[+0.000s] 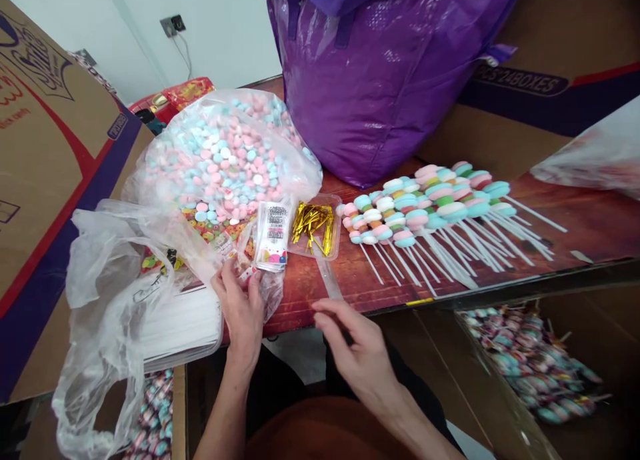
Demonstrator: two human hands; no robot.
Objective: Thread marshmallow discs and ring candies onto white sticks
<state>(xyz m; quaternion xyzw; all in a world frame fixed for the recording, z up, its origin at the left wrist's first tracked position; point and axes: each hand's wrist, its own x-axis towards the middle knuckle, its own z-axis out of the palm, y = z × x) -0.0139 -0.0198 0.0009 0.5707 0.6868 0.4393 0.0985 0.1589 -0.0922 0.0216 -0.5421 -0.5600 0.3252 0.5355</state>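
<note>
My left hand (241, 313) is at the near edge of a clear bag of colourful gummy candies (215, 233), thumb and fingers apart and touching the plastic. My right hand (357, 340) hovers by the table's front edge, fingers loosely bent and apart, with nothing visible in them. Between and beyond the hands lie a stack of printed labels (273, 237) and a clear tray (336, 237) of gold twist ties (313, 223). A flat, pale strip (329, 279) sticks out below the tray. To the right, candy skewers (430, 203) on white sticks lie in a pile.
Behind is a large bag of pink, blue and white candies (235, 153). White sticks (180, 323) in plastic lie at left. A purple bag (370, 80) and cardboard boxes (45, 180) flank the table (300, 307). Below right, a box holds wrapped skewers (535, 367).
</note>
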